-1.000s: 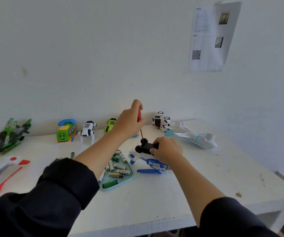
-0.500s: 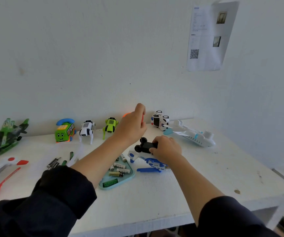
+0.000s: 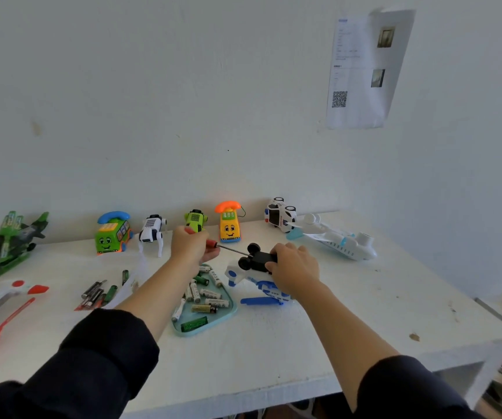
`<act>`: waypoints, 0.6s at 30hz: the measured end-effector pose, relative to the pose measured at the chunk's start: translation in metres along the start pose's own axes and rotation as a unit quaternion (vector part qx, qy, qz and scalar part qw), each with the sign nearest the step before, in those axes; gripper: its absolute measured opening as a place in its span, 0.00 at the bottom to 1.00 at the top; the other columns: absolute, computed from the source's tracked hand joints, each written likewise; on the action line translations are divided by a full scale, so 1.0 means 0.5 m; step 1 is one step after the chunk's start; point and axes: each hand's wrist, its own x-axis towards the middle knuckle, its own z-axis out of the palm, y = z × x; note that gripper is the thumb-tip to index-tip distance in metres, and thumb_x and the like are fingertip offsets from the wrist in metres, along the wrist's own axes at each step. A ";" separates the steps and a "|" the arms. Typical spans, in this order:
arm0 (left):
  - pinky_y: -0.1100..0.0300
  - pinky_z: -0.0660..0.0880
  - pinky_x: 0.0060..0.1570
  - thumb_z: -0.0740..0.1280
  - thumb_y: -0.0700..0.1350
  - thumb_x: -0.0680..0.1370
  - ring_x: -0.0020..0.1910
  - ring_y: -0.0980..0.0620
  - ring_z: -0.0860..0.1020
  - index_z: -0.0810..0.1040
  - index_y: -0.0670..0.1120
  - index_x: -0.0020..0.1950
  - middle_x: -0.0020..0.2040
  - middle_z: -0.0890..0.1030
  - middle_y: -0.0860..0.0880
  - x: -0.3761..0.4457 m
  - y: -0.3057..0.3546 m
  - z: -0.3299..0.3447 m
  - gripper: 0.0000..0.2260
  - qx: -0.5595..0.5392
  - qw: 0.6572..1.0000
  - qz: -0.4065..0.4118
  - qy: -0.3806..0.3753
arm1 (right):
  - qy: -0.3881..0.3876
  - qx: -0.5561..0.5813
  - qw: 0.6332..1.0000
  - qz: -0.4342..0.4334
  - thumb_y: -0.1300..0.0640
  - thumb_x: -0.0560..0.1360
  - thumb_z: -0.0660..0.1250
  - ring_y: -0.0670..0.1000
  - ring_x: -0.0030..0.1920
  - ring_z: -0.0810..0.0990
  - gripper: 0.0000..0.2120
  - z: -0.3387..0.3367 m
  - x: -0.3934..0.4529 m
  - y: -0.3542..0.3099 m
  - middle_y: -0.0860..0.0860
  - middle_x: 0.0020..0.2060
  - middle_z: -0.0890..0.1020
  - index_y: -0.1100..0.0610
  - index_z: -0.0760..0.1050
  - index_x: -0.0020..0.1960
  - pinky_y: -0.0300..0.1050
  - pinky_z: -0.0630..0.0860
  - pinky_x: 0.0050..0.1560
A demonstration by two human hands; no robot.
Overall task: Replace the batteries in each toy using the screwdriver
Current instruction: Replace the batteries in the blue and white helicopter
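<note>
While the left hand [image 3: 190, 244] grips the screwdriver [image 3: 225, 247], the right hand [image 3: 294, 267] holds a black toy car [image 3: 257, 257] over the white table [image 3: 274, 352].

Screwdriver long axis runs near level, left to right: red handle buried in the curled left fingers, thin metal shaft pointing right, tip at the car's wheels. Car is matte black plastic, blocky, round black wheels toward the left hand; right fingers wrap its far end. Just below the right hand, a white-and-blue plastic helicopter [image 3: 262, 287] lies on the table. Below the left hand, a pale teal tray [image 3: 228, 313], rounded-triangle shape, carries loose cylindrical batteries [image 3: 210, 293], white and green; label print too small to read. Up on the wall right of both hands, a paper sheet [image 3: 364, 68] with a QR code, text unreadable.
</note>
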 end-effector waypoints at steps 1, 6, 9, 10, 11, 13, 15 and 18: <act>0.56 0.81 0.31 0.61 0.32 0.76 0.41 0.42 0.80 0.63 0.47 0.44 0.47 0.76 0.38 -0.001 -0.004 0.000 0.12 -0.004 1.000 0.008 0.011 | 0.002 0.003 1.000 0.003 0.48 0.79 0.59 0.52 0.55 0.70 0.16 0.000 -0.001 0.002 0.52 0.55 0.75 0.54 0.69 0.64 0.47 0.71 0.54; 0.49 0.81 0.39 0.61 0.32 0.76 0.33 0.47 0.79 0.63 0.46 0.48 0.42 0.73 0.44 -0.023 0.014 0.023 0.10 0.114 0.975 0.188 0.013 | 0.007 0.021 1.000 0.014 0.49 0.78 0.60 0.52 0.54 0.70 0.15 -0.003 -0.003 0.008 0.52 0.55 0.75 0.53 0.70 0.63 0.47 0.71 0.54; 0.49 0.79 0.35 0.63 0.34 0.75 0.35 0.45 0.79 0.63 0.45 0.50 0.37 0.70 0.48 -0.052 0.028 0.043 0.11 0.255 0.905 0.340 -0.007 | 0.010 0.016 1.000 0.019 0.49 0.78 0.61 0.53 0.55 0.70 0.15 0.001 -0.004 0.001 0.52 0.55 0.75 0.53 0.70 0.63 0.47 0.71 0.53; 0.53 0.76 0.32 0.63 0.34 0.75 0.33 0.48 0.77 0.63 0.45 0.50 0.35 0.70 0.50 -0.063 0.030 0.050 0.11 0.290 0.879 0.379 -0.012 | 0.012 0.012 1.000 0.020 0.48 0.78 0.61 0.53 0.54 0.70 0.15 0.002 -0.004 -0.001 0.52 0.55 0.75 0.54 0.70 0.62 0.47 0.71 0.53; 0.59 0.72 0.29 0.62 0.34 0.76 0.31 0.50 0.74 0.63 0.44 0.51 0.34 0.69 0.51 -0.074 0.030 0.056 0.10 0.315 0.855 0.411 -0.019 | 0.014 0.008 1.000 0.022 0.48 0.78 0.61 0.53 0.54 0.70 0.16 0.003 -0.005 -0.003 0.52 0.55 0.75 0.54 0.70 0.62 0.47 0.71 0.52; 0.63 0.65 0.27 0.62 0.35 0.76 0.29 0.53 0.70 0.64 0.42 0.52 0.32 0.68 0.52 -0.090 0.029 0.066 0.08 0.347 0.821 0.453 -0.030 | 0.016 0.008 0.999 0.028 0.48 0.78 0.61 0.52 0.54 0.71 0.16 0.004 -0.004 -0.005 0.52 0.54 0.75 0.54 0.70 0.62 0.47 0.71 0.52; 0.63 0.60 0.26 0.61 0.36 0.77 0.28 0.54 0.67 0.65 0.42 0.52 0.31 0.66 0.52 -0.101 0.027 0.071 0.07 0.367 0.802 0.470 -0.028 | 0.017 0.010 0.999 0.034 0.48 0.78 0.61 0.52 0.54 0.71 0.16 0.005 -0.003 -0.006 0.52 0.54 0.75 0.54 0.70 0.63 0.47 0.71 0.53; 0.65 0.59 0.25 0.61 0.36 0.77 0.27 0.58 0.66 0.65 0.43 0.52 0.30 0.65 0.53 -0.108 0.027 0.076 0.07 0.375 0.788 0.487 -0.032 | 0.017 0.012 0.999 0.039 0.48 0.78 0.62 0.53 0.54 0.71 0.17 0.003 -0.002 -0.006 0.52 0.55 0.75 0.54 0.70 0.63 0.47 0.72 0.54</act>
